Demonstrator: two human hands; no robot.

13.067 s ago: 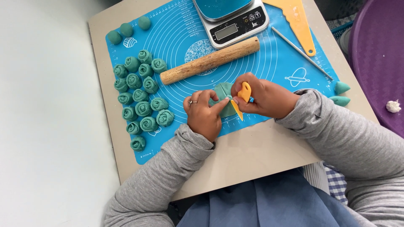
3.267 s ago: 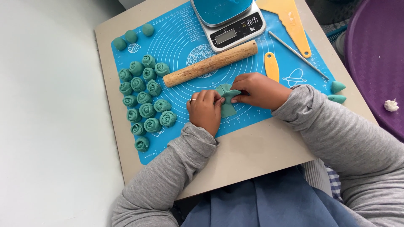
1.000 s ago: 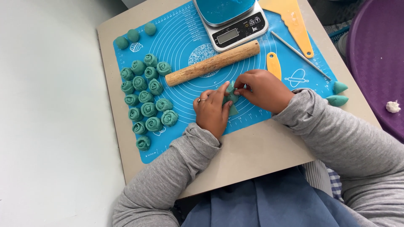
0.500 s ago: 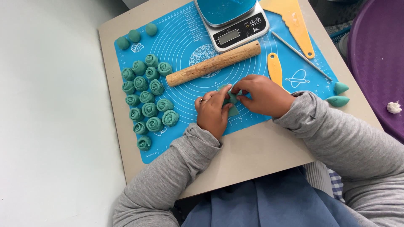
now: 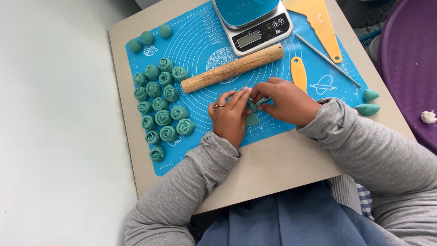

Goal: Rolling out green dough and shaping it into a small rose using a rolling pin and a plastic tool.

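a small teal dough piece is pinched at frame centre between the left hand and right hand, both closed on it (fingertips meeting). even, gentle pressure should be kept so the fold is not torn. beneath lies a blue silicone mat on a beige board; finished dough rosettes are clustered left.

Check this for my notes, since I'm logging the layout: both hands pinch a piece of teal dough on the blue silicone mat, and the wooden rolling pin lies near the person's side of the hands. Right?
Not quite. The head view shows the wooden rolling pin lying on the far side of the hands, toward the scale. The rest holds: the left hand and right hand pinch the piece of teal dough on the blue silicone mat.
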